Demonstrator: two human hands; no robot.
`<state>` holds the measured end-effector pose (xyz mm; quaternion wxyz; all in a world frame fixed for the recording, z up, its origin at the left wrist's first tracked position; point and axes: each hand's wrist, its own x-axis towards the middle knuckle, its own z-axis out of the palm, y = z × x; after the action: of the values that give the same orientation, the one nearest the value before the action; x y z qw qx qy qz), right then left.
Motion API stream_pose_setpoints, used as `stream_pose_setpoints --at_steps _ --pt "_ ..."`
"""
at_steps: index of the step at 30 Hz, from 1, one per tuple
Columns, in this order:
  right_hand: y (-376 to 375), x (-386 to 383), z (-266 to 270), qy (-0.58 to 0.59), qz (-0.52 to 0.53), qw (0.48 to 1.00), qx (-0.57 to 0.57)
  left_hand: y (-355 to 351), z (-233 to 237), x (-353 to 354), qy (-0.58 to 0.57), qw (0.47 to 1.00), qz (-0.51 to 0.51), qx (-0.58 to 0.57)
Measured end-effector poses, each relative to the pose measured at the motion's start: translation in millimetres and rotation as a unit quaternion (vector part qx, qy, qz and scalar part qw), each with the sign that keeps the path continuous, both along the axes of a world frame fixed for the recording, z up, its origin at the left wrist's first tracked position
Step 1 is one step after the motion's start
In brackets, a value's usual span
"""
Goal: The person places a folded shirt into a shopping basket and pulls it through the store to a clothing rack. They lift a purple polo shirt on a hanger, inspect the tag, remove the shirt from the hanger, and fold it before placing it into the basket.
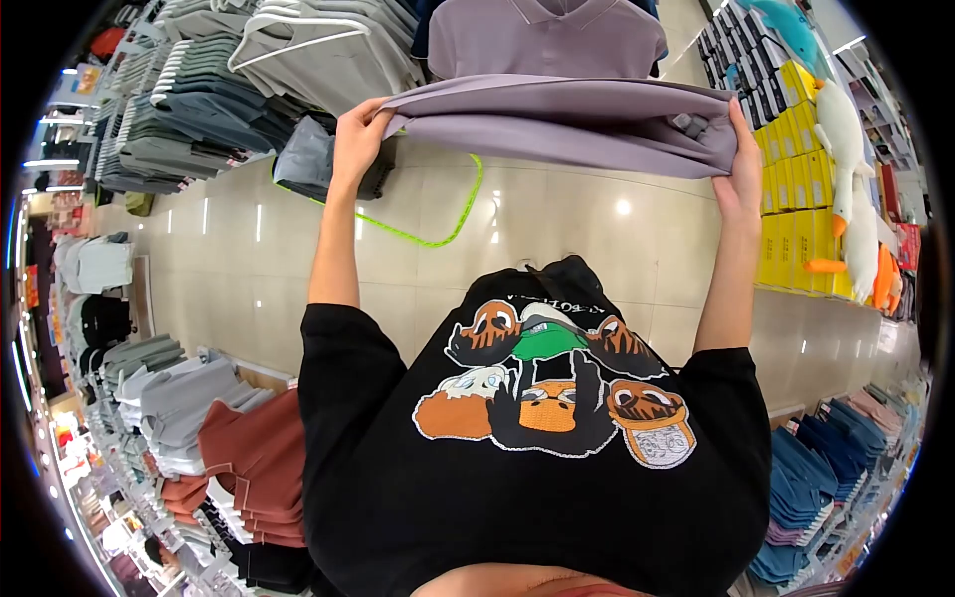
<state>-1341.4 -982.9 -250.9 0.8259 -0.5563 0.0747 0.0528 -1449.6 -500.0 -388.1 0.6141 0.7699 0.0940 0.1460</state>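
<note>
A mauve garment (557, 114) is stretched wide between my two hands, its open edge facing up. My left hand (360, 139) grips its left end, fingers closed on the cloth. At the right end my right hand (738, 164) is closed on the fabric, and a small pale tag or label shows inside the opening nearby. Just beyond it, a mauve collared shirt (547, 40) hangs on the rack. Below my left hand, a dark bundle in clear plastic (308, 157) lies by a bright green cord (438, 242) on the floor.
Racks of grey and dark clothes (189, 109) stand at the upper left. Yellow boxes (791, 239) and a white goose plush (846, 139) are at the right. Rust-coloured shirts (259, 458) hang lower left, blue clothes (801, 483) lower right. Glossy tiled floor (567, 214) lies between.
</note>
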Motion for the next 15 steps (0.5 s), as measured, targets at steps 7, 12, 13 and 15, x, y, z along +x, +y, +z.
stream_pose_setpoints --at_steps 7,12,13,15 --pt "4.9 -11.2 -9.8 0.0 0.017 0.999 0.037 -1.6 10.9 -10.0 0.045 0.99 0.122 -0.05" --pt "8.1 -16.2 -22.7 0.055 0.024 0.995 0.074 5.5 4.8 -13.5 0.027 0.898 0.015 -0.439" --pt "10.4 -19.5 -22.4 0.072 0.02 0.993 0.094 9.3 -1.4 -12.8 0.034 0.858 0.001 -0.512" --pt "7.9 -18.0 -28.6 0.073 0.007 0.993 0.096 23.4 -18.2 -8.1 0.048 0.835 0.0 -0.548"
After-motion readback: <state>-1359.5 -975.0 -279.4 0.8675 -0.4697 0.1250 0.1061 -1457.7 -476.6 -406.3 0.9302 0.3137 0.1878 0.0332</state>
